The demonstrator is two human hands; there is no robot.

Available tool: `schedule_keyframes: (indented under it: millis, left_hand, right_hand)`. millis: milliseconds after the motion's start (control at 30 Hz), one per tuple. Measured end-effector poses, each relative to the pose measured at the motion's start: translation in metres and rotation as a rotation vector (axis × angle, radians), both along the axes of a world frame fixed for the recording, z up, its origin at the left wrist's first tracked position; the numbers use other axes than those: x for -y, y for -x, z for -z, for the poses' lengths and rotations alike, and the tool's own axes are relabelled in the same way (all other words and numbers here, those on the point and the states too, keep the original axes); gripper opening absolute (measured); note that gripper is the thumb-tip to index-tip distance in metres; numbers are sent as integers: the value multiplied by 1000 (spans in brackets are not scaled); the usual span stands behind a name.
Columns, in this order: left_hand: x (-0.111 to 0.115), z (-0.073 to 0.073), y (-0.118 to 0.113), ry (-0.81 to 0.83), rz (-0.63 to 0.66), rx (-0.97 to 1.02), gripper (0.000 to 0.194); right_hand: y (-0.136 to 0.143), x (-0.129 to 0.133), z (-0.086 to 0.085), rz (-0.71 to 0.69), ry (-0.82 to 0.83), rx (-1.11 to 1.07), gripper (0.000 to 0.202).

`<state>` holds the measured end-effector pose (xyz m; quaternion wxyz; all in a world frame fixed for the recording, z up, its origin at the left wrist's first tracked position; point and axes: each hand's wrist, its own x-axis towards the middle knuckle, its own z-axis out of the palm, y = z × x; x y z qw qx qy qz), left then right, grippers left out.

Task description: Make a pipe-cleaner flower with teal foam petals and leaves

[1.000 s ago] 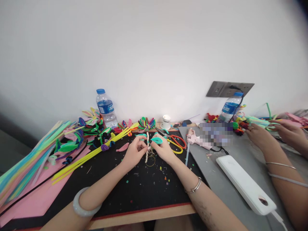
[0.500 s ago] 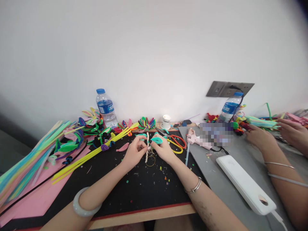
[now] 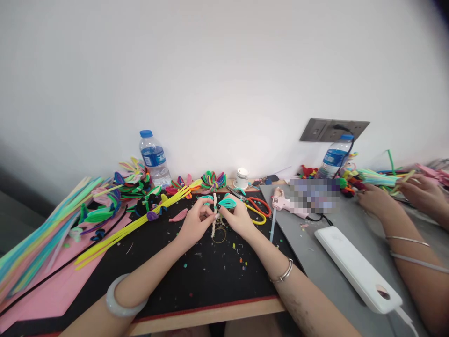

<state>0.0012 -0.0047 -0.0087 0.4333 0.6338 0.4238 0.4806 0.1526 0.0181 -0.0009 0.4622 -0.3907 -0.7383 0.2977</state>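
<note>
While both hands meet above the black mat [image 3: 210, 276]: close two-handed fingertip work; exact operation hard to read, fingers covering the join.
Left hand [image 3: 196, 222]: fingers drawn in, thumb and fingertips at the cream strand [image 3: 214, 203]; grip appears narrow.
Right hand [image 3: 241, 220]: thumb and fingers closed around the teal looped piece [image 3: 228, 202], just beside the strand.
Handling: any shift of grip would call for a steady strand and light pressure on the loops, in my judgement; fuzzy loops could flatten.
Cream strand: slim, knobbly, seemingly twisted, lengthwise between the hands, ends showing above and below the fingers.
Teal piece: several rounded loops nested like a leaf, soft-looking; whether it touches the strand, cannot tell.
Near the hands: thin wire ring [image 3: 220, 241] below; scissors with a yellow handle [image 3: 260, 223] and pink glue gun [image 3: 286, 203] to the right; pink leaf shape [image 3: 178, 216] left.
</note>
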Motion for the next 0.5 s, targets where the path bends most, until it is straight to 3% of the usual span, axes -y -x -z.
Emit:
schedule_keyframes:
  millis: [500]
  left_hand:
    - [1, -1, 0, 2, 2, 3, 27]
  right_hand:
    - [-1, 1, -1, 3, -62, 49, 16]
